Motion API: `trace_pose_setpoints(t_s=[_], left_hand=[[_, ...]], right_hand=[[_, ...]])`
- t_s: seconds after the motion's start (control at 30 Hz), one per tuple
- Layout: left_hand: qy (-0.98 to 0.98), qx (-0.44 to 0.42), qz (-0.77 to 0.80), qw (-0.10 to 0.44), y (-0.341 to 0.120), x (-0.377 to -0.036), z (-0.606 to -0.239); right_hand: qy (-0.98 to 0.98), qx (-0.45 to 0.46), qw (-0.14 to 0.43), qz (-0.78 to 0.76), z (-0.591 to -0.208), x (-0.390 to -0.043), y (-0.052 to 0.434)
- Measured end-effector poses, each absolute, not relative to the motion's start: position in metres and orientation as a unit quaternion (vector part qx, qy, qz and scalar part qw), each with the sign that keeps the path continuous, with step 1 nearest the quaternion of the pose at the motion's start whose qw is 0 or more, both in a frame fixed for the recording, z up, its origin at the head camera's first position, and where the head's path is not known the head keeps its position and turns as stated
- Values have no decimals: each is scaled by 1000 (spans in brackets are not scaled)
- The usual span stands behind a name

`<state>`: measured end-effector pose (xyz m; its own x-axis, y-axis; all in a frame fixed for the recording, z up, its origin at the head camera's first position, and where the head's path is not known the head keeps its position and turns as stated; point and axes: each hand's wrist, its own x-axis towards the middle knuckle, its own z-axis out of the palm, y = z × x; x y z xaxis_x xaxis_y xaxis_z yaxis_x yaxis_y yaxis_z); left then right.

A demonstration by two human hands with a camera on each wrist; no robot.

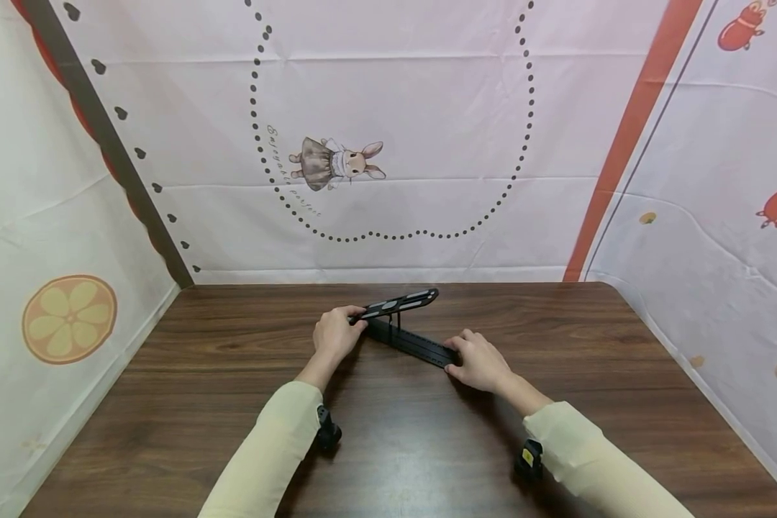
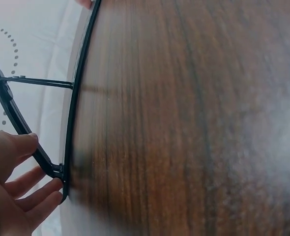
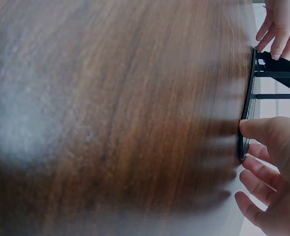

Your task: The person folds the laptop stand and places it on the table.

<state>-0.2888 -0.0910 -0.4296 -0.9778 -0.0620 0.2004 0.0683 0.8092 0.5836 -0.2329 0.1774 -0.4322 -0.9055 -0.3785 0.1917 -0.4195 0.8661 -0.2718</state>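
Observation:
Between the two hands is a black folding stand [image 1: 414, 344], a long flat base joined by a hinge to a slotted upper plate [image 1: 388, 306]. Thin struts [image 2: 39, 81] prop the plate up at an angle. My left hand [image 1: 337, 334] grips the hinged end, its thumb on the upper plate and fingertips around the hinge in the left wrist view. At the base's other end, my right hand [image 1: 481, 362] pinches the edge between thumb [image 3: 258, 129] and fingers, with the outer fingers spread off it.
The stand is over the far half of a dark wooden table [image 1: 388, 446]. Printed cloth walls [image 1: 427, 144] rise behind the table and along its left and right sides. A small black camera [image 1: 327, 430] is worn on the left wrist, another [image 1: 529, 460] on the right.

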Motion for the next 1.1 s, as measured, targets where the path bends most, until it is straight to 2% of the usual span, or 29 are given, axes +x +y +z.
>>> trace_pose_setpoints(t_s=[1.1], left_hand=[[-930,-55,-346,111,-84,-302,-437]], right_hand=[[-942,286,92,149,-436,-211,178]])
